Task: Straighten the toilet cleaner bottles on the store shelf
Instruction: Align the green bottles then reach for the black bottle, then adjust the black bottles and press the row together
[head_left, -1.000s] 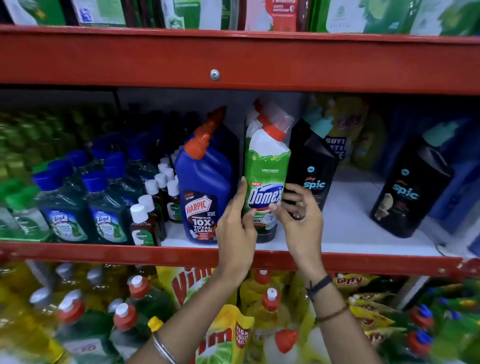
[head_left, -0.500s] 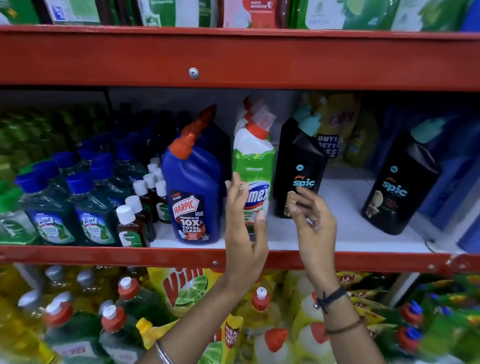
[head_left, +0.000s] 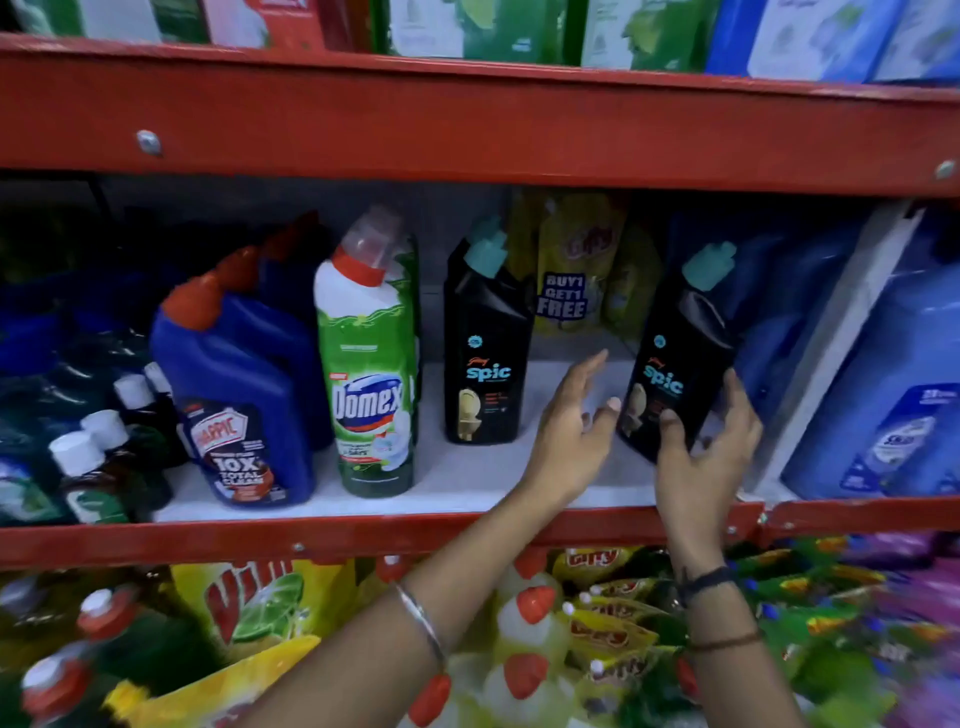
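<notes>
On the white shelf board (head_left: 467, 483) a blue Harpic bottle (head_left: 244, 405), a green Domex bottle (head_left: 371, 374) and a black Spic bottle (head_left: 485, 358) stand upright in a row. Further right, a second black Spic bottle (head_left: 680, 338) leans to the right. My right hand (head_left: 701, 457) wraps its lower part, thumb on the label, fingers round the right side. My left hand (head_left: 571, 431) is open just left of it, thumb tip at the bottle's left edge.
Yellow pouches (head_left: 576, 275) stand behind the Spic bottles and large blue refill packs (head_left: 883, 405) crowd the right. Small white-capped bottles (head_left: 93, 467) fill the left. A red beam (head_left: 467, 124) runs overhead; Vim pouches (head_left: 260, 603) sit below.
Both hands left the Domex bottle and moved right, past the upright Spic bottle, to the leaning Spic bottle. The Domex bottle now stands straight. The camera view shifted right.
</notes>
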